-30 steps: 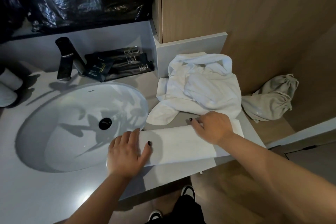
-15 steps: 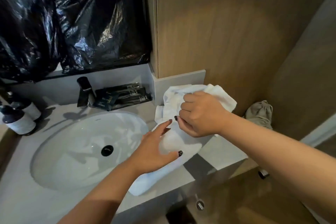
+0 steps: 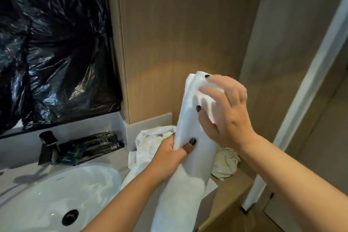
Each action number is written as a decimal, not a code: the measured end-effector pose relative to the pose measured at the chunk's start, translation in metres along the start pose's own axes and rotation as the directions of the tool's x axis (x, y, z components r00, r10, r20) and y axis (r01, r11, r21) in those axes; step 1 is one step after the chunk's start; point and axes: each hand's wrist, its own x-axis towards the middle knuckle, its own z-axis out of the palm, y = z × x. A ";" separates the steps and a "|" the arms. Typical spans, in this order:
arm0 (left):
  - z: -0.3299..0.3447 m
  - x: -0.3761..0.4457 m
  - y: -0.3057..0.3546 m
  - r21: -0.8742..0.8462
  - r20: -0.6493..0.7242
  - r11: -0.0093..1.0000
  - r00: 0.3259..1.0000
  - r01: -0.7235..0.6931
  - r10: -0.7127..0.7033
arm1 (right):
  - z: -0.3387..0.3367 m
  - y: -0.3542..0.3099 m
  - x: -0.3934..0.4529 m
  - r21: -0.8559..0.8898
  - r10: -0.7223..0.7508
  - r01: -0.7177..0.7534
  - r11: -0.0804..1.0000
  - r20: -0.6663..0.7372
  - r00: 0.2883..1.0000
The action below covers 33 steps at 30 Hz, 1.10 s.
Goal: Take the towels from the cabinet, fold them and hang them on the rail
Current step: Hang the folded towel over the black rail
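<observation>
A folded white towel (image 3: 190,167) hangs as a long strip in the air above the counter edge. My right hand (image 3: 226,111) grips its top end, fingers curled over the cloth. Lower down, my left hand (image 3: 169,154) pinches the strip's left edge between thumb and fingers. Behind the strip a crumpled white towel (image 3: 150,141) lies on the counter against the wall. No rail or cabinet is in view.
A white sink (image 3: 56,194) with a black faucet (image 3: 47,145) fills the lower left. Black sachets (image 3: 90,147) lie behind it, under black plastic sheeting (image 3: 52,43). A beige cloth bag (image 3: 226,164) sits in the corner by the wooden wall (image 3: 178,34).
Both hands lifted the folded towel off the counter and raised it upright in the air. The view tilted up and to the right.
</observation>
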 end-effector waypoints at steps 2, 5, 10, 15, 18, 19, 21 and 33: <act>0.011 -0.001 0.017 -0.101 -0.042 0.995 0.999 0.003 -0.008 | -0.019 0.002 -0.011 0.139 0.343 -0.344 0.929 0.036 0.939; 0.026 0.000 0.047 -0.223 -0.134 0.975 0.991 -0.022 -0.008 | -0.042 0.002 -0.021 0.315 0.699 -0.758 0.570 0.298 0.650; 0.061 0.015 0.107 -0.217 -0.193 0.964 0.975 -0.152 0.110 | -0.070 0.024 -0.009 0.474 0.694 -0.858 0.200 0.550 0.465; 0.117 0.030 0.162 -0.213 -0.143 0.944 0.964 -0.253 0.226 | -0.112 0.065 0.019 0.566 0.638 -0.803 0.187 0.551 0.537; 0.156 0.038 0.194 -0.232 -0.102 0.918 0.947 -0.321 0.305 | -0.146 0.097 0.034 0.587 0.655 -0.769 0.252 0.482 0.582; 0.170 0.040 0.204 -0.233 -0.102 0.907 0.937 -0.350 0.335 | -0.157 0.108 0.038 0.599 0.659 -0.754 0.269 0.456 0.598; 0.195 0.045 0.222 -0.226 -0.112 0.883 0.912 -0.411 0.396 | -0.177 0.128 0.045 0.633 0.668 -0.720 0.285 0.407 0.622; 0.259 0.126 0.355 0.063 -0.088 0.774 0.769 -0.630 0.633 | -0.227 0.252 0.131 0.747 0.689 -0.571 0.340 0.216 0.692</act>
